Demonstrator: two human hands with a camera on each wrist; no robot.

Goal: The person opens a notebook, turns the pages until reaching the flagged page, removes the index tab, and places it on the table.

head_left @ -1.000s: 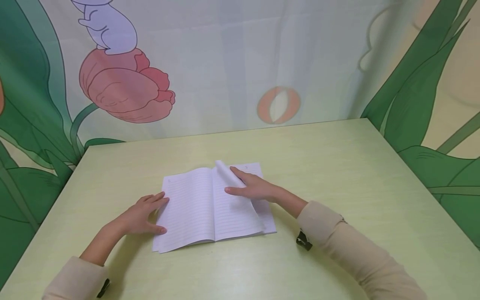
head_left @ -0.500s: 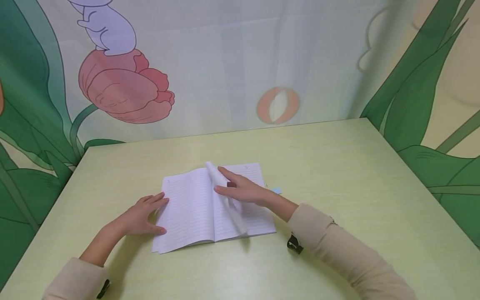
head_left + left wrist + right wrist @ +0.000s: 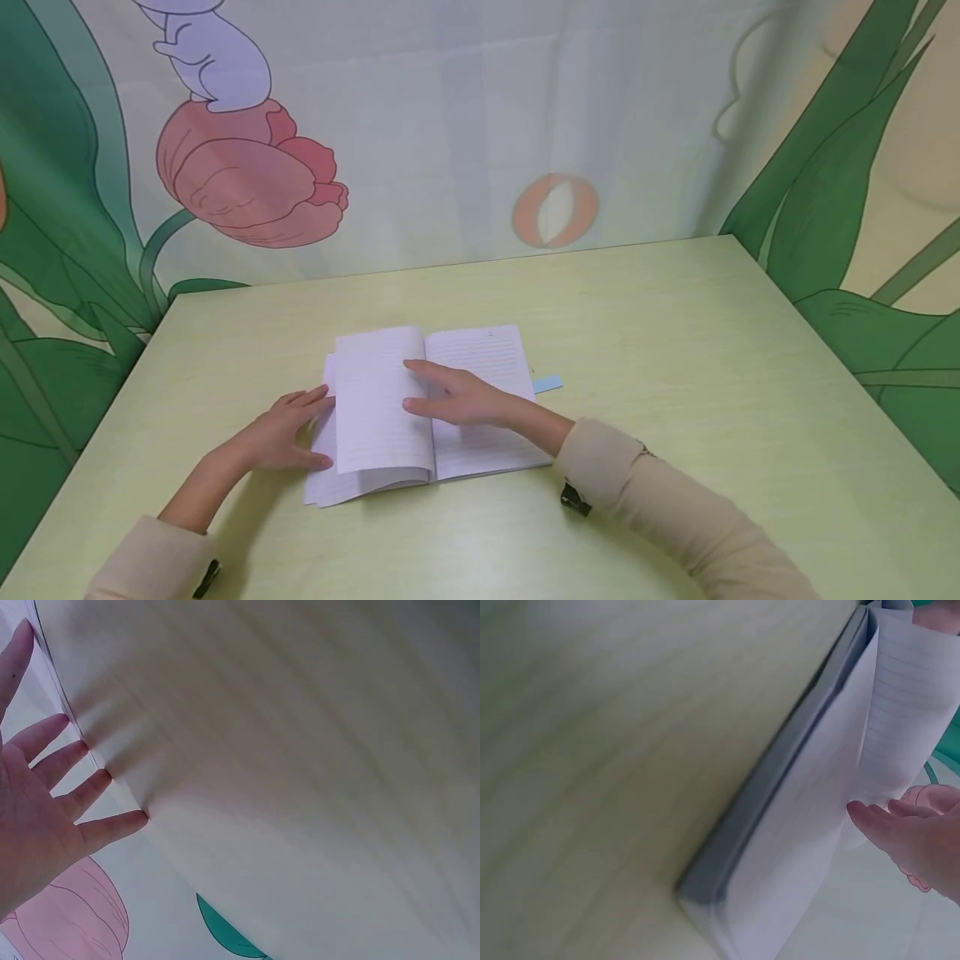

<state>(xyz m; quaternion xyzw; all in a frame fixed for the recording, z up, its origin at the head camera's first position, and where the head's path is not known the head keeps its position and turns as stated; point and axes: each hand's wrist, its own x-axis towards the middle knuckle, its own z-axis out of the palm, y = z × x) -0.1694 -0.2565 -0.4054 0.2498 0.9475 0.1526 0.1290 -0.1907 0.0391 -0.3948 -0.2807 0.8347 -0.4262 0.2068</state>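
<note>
A lined notebook (image 3: pixel 491 446) lies spread on the table. One loose leaf (image 3: pixel 375 408) stands over its left side, slightly raised at the bottom. My right hand (image 3: pixel 465 398) is at that leaf near the spine, thumb and forefinger extended; its straight fingertips are against the paper in the right wrist view, where the leaf (image 3: pixel 907 697) rises from the page stack. At the notebook's left edge rests my left hand (image 3: pixel 281 433), fingers spread and thumb apart. The left wrist view shows this hand (image 3: pixel 37 795) with its fingertips on the table surface.
A light blue tab (image 3: pixel 547 383) sticks out past the notebook's right edge. The pale wooden table (image 3: pixel 660 333) reaches back to a printed curtain (image 3: pixel 450 150) with leaves and a flower.
My right hand has moved left, carrying the leaf from the right side across the spine to the left side. The blue tab has come into sight. My left hand has stayed put.
</note>
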